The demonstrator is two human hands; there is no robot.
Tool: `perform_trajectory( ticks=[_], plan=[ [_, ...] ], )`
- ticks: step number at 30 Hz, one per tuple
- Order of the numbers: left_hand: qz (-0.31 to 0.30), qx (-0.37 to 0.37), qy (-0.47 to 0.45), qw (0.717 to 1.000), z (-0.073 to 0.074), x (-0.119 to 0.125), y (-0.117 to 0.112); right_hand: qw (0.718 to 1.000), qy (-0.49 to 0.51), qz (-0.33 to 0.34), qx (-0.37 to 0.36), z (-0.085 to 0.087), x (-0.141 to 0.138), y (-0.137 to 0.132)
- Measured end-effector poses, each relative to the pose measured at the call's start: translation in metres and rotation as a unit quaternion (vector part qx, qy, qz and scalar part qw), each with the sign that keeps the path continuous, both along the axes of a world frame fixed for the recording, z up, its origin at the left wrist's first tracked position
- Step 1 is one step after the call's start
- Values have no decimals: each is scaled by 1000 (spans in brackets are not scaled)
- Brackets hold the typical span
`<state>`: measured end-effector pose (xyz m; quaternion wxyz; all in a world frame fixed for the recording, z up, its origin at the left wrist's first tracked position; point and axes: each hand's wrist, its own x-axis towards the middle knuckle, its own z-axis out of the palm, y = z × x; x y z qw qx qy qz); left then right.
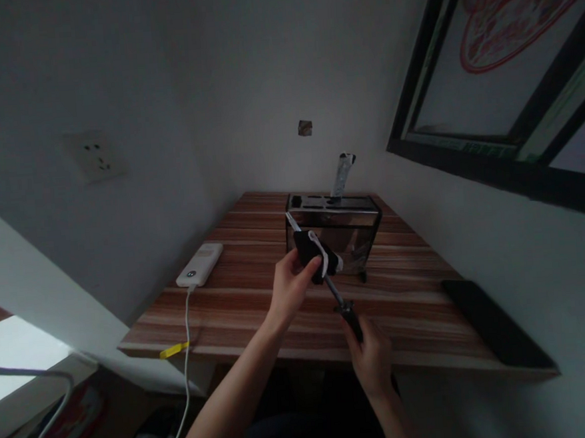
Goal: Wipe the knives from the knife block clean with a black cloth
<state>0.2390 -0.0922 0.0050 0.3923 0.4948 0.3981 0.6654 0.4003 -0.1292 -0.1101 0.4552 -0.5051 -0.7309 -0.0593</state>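
Note:
My left hand is closed round a small black object with a white band, held above the wooden table. My right hand grips the dark handle of a thin metal rod-like tool; it looks like a sharpening steel or a screwdriver. The rod slants up to the left, and its tip passes through or behind the black object. Just behind both hands stands a shiny metal rack with slots in its top.
A white power bank lies at the table's left, and its white cable drops over the front edge. A flat black slab rests at the right edge. A tall pale object sticks up from the rack. Wall socket on the left.

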Motion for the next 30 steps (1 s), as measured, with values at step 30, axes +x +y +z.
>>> perform_trajectory(
  ticks=[30],
  plan=[
    [-57, -36, 124, 990, -48, 26, -25, 1000, 6, 2, -3, 4, 0, -1]
  ],
)
